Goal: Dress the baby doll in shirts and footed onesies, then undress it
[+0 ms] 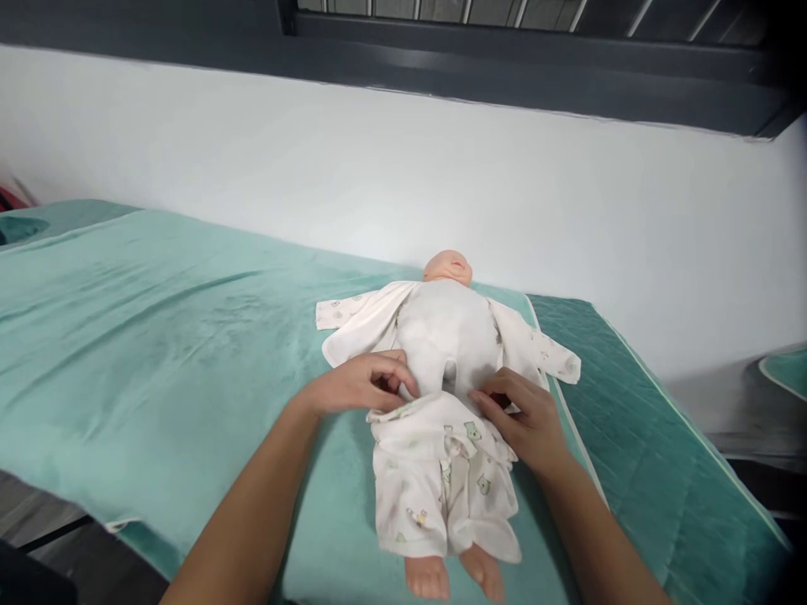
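A baby doll lies on its back, its head against the wall and its feet towards me. Its soft body is pale grey-white. A white printed jacket is on its arms, spread open at the front. White baby pants with small green animal prints cover the legs, leaving the bare feet out. The waistband sits bunched at the doll's upper thighs. My left hand pinches the waistband at its left side. My right hand is closed at the right side of the same waistband; its fingertips are partly hidden.
Under the doll is a light green sheet over a bed or table. A darker green quilted pad lies to the right. Behind stands a white wall with a dark window frame above. The surface's front edge shows at lower left.
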Available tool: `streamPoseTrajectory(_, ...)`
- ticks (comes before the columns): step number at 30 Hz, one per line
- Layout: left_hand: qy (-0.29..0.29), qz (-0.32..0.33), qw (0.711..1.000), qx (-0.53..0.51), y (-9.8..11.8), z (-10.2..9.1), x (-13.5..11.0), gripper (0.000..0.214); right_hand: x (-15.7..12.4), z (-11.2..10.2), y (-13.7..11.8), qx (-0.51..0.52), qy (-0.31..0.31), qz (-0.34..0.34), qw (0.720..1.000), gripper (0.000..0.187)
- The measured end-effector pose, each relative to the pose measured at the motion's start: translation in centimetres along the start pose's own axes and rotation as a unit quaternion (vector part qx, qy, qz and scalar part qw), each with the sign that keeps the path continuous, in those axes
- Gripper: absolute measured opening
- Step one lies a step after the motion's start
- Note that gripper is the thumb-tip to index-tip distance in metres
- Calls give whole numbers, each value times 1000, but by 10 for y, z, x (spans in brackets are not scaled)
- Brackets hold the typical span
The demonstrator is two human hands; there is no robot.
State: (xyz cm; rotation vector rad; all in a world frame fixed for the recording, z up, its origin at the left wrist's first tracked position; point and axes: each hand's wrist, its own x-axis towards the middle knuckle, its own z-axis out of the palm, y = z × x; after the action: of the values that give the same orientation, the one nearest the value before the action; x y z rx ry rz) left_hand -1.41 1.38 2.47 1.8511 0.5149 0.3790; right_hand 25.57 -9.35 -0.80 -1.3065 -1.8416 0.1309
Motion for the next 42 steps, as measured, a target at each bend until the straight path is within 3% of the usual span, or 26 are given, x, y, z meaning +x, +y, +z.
streamPoseTrajectory(5, -48, -23, 999, -2, 3, -2, -3, 30, 3, -2, -9, -5, -30, -65, 997, 16)
streamPoseTrajectory(8, -57, -14, 998, 17, 4, -3, -3, 21, 7, -4, -14, 28, -56, -79, 995, 21)
streamPoseTrajectory(11, -58, 8, 998, 34, 4, -4, -3, 12, 8, -6, -18, 39, -88, -76, 992, 23)
streamPoseTrajectory(15, -72, 29, 996, 34, 1, -6, -3, 17, 8, -11, -21, 43, -136, -60, 988, 23)
streamPoseTrajectory(22, -95, 24, 995, 21, 1, -7, -3, 18, 8, -19, -27, 82, -195, -53, 976, 9)
streamPoseTrajectory(27, -89, 16, 995, -49, -2, -4, -1, 18, 10, -22, -30, 82, -234, -39, 968, 12)
streamPoseTrajectory(31, -54, -34, 990, -124, -5, 1, -2, 22, 12, -27, -31, 99, -249, -24, 963, 15)
streamPoseTrajectory(35, -29, -62, 983, -168, -7, 5, -4, 24, 11, -24, -28, 167, -220, 10, 961, 9)
streamPoseTrajectory(38, -12, -50, 980, -191, -8, 8, -2, 27, 8, -17, -24, 221, -151, 75, 961, 11)
streamPoseTrajectory(42, 52, -16, 976, -210, -9, 11, 2, 30, 4, -10, -17, 221, -42, 182, 957, 17)
